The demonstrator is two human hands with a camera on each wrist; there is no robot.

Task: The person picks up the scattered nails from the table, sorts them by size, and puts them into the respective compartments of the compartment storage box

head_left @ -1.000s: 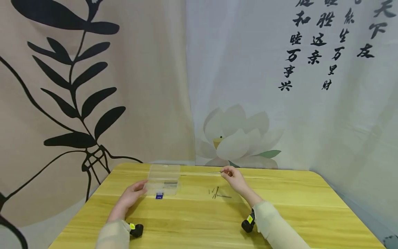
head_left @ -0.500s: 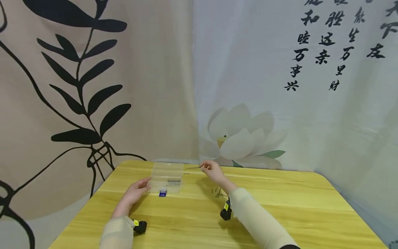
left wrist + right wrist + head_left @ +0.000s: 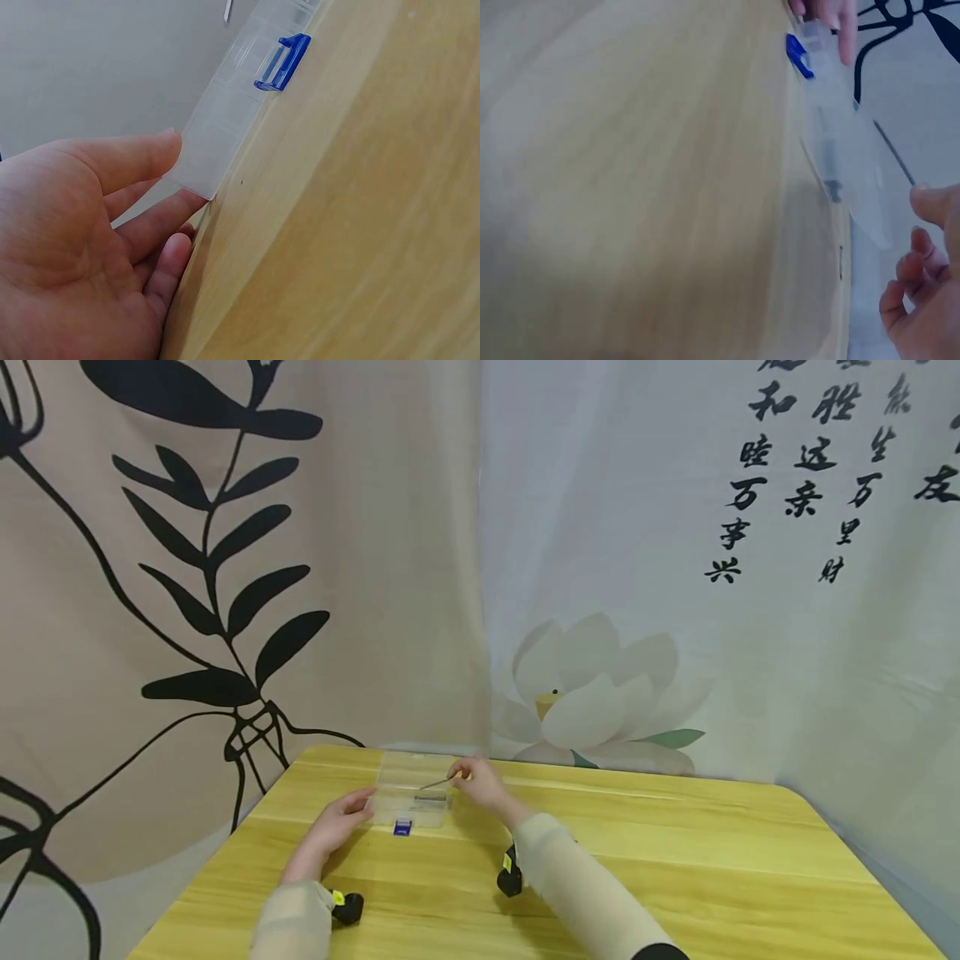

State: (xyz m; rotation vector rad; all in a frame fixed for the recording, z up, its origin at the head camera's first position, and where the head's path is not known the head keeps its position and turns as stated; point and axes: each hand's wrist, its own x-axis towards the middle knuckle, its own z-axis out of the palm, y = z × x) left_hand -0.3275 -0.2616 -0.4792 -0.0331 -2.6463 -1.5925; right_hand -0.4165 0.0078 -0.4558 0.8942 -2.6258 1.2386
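A clear plastic box point(image 3: 384, 817) with its lid point(image 3: 401, 763) raised lies at the table's far side, a blue latch point(image 3: 402, 828) on its near edge. At the box's left end, my left hand point(image 3: 339, 821) holds the corner, with the thumb against the wall and fingers around the other side, as the left wrist view shows. My right hand point(image 3: 480, 787) pinches a thin metal rod point(image 3: 894, 152) by one end between thumb and fingertips. The rod's free end points left, overlapping the box's inside in the head view. Dark slender pieces point(image 3: 430, 798) lie in the box.
The yellow wooden table point(image 3: 675, 860) reaches back to a printed curtain point(image 3: 600, 527). A small dark sliver point(image 3: 841, 262) lies on the table beside the box. Black wrist cameras point(image 3: 348, 909) hang below both sleeves.
My right hand has carried the rod leftward from the table's middle to over the box. The loose metal pieces have become hidden by the right arm. My left hand stays at the box.
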